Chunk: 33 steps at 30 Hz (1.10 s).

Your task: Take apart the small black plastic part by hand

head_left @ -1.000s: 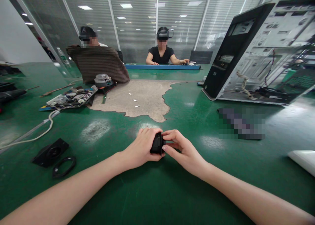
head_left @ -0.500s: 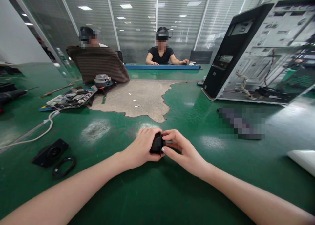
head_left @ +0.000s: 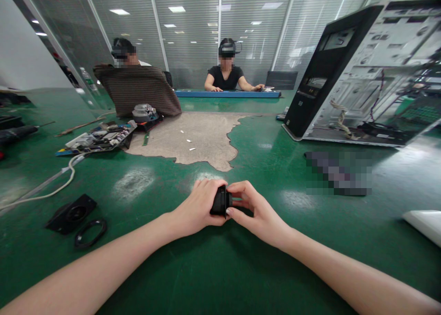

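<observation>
Just in front of me, my left hand [head_left: 200, 203] is wrapped round a small black part [head_left: 218, 202] with a flat flange and a round end that points right. From the other side my right hand [head_left: 253, 208] has its curved fingertips and thumb closed on the flange and round end. Much of the part is hidden by my fingers, so its exact kind does not show. To the left lie a square black piece with a round centre [head_left: 73, 213] and a black ring [head_left: 90, 233].
An open computer case [head_left: 330, 76] stands at the right. Circuit boards [head_left: 99, 138] lie at the left beside a pale cable [head_left: 70, 168]. A worn, bare patch [head_left: 203, 140] marks the green table [head_left: 268, 168]. Two people sit across it, one behind a brown chair back [head_left: 138, 87].
The black part has turned or shifted very slightly between my hands, showing a little more of its round end. Both hands stay in nearly the same place.
</observation>
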Available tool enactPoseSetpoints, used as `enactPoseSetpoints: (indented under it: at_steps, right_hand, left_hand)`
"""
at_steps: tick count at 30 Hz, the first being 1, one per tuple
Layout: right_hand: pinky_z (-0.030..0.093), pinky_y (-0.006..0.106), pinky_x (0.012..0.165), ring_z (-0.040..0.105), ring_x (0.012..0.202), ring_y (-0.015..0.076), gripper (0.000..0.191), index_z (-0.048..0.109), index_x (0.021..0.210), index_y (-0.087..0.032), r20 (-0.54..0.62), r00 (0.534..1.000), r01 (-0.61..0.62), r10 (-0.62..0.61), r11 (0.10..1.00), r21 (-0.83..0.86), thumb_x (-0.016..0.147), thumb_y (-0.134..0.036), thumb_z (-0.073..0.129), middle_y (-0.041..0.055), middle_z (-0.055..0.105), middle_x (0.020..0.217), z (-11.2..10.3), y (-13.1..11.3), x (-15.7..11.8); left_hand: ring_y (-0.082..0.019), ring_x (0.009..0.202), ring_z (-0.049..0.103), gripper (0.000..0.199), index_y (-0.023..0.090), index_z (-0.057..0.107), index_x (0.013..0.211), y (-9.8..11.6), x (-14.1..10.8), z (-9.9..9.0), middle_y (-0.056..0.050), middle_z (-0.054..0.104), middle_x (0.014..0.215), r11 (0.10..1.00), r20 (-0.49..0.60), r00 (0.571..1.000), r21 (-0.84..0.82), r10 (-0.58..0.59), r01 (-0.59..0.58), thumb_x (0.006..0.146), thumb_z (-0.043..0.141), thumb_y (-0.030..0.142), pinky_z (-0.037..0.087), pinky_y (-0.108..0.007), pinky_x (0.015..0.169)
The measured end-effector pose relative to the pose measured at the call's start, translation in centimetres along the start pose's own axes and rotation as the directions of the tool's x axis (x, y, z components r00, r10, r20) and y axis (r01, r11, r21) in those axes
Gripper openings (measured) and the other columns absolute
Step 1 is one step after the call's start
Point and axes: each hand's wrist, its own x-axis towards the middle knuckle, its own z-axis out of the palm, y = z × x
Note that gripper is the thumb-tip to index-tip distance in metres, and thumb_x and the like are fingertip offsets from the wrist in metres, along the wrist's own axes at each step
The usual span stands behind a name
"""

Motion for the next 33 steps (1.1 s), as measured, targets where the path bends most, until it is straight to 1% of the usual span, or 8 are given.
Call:
enactPoseSetpoints:
  at_steps: [6,9,13,20,24,26,33]
  right_hand:
    - [0.051,0.033,0.087,0.053,0.100,0.0156,0.019,0.049,0.097,-0.024,-0.022,1.000,0.009,-0.010,1.000,-0.006,0.079,-0.018,0.055,0.0026,0.047,0.104,-0.05,0.17,0.12]
    - [0.050,0.035,0.088,0.053,0.100,0.0160,0.022,0.048,0.099,-0.024,-0.024,1.000,0.011,-0.011,1.000,-0.011,0.079,-0.017,0.055,0.0023,0.048,0.102,-0.02,0.22,0.16]
    - [0.050,0.036,0.088,0.054,0.100,0.0169,0.029,0.045,0.105,-0.024,-0.012,0.999,-0.032,0.032,0.999,-0.016,0.079,-0.015,0.054,0.0033,0.050,0.104,-0.02,0.09,0.10]
    - [0.050,0.034,0.088,0.053,0.101,0.0161,0.028,0.047,0.101,-0.024,0.008,1.000,-0.010,0.010,1.000,-0.022,0.077,-0.013,0.056,0.0020,0.050,0.102,-0.07,-0.05,0.01]
    - [0.051,0.032,0.086,0.054,0.098,0.0151,0.022,0.049,0.099,-0.023,-0.004,1.000,-0.017,0.017,1.000,-0.007,0.079,-0.019,0.055,0.0026,0.049,0.104,-0.09,0.18,0.06]
    - [0.051,0.031,0.086,0.055,0.098,0.0147,0.020,0.049,0.099,-0.023,-0.008,1.000,-0.021,0.021,1.000,0.004,0.080,-0.019,0.055,0.0027,0.049,0.103,-0.08,0.27,0.11]
    - [0.050,0.034,0.088,0.055,0.098,0.0150,0.029,0.043,0.104,-0.023,-0.004,0.998,-0.068,0.068,0.997,0.035,0.078,-0.013,0.054,0.0031,0.051,0.103,0.02,0.12,0.14]
  left_hand:
    - [-0.023,0.091,0.048,0.055,0.021,0.032,0.113,-0.09,-0.02,0.08,-0.006,0.050,0.102,1.000,-0.014,1.000,0.008,0.019,-0.018,0.066,0.062,0.027,0.035,-0.036,0.079]
    - [-0.023,0.090,0.048,0.055,0.020,0.033,0.112,-0.05,0.00,0.04,-0.006,0.050,0.102,1.000,-0.011,1.000,0.012,0.020,-0.020,0.067,0.062,0.027,0.035,-0.036,0.078]
    - [-0.023,0.091,0.047,0.055,0.020,0.033,0.113,0.00,0.04,-0.03,-0.006,0.050,0.102,1.000,0.002,1.000,0.009,0.021,-0.021,0.067,0.063,0.027,0.035,-0.036,0.078]
    - [-0.023,0.090,0.047,0.057,0.019,0.031,0.112,-0.13,-0.02,-0.03,-0.007,0.049,0.102,0.999,0.005,1.000,0.021,0.025,-0.025,0.066,0.063,0.025,0.035,-0.036,0.079]
    - [-0.023,0.091,0.047,0.056,0.019,0.031,0.112,-0.09,0.01,0.00,-0.006,0.049,0.102,0.999,0.002,1.000,0.024,0.028,-0.028,0.067,0.064,0.026,0.034,-0.036,0.079]
    - [-0.023,0.090,0.047,0.056,0.019,0.031,0.112,-0.08,0.03,0.01,-0.006,0.049,0.102,0.999,0.003,1.000,0.029,0.024,-0.024,0.067,0.064,0.027,0.034,-0.036,0.079]
    - [-0.022,0.090,0.047,0.056,0.019,0.033,0.113,-0.15,-0.04,0.03,-0.006,0.049,0.100,1.000,0.002,1.000,0.021,0.023,-0.023,0.067,0.064,0.027,0.034,-0.035,0.079]
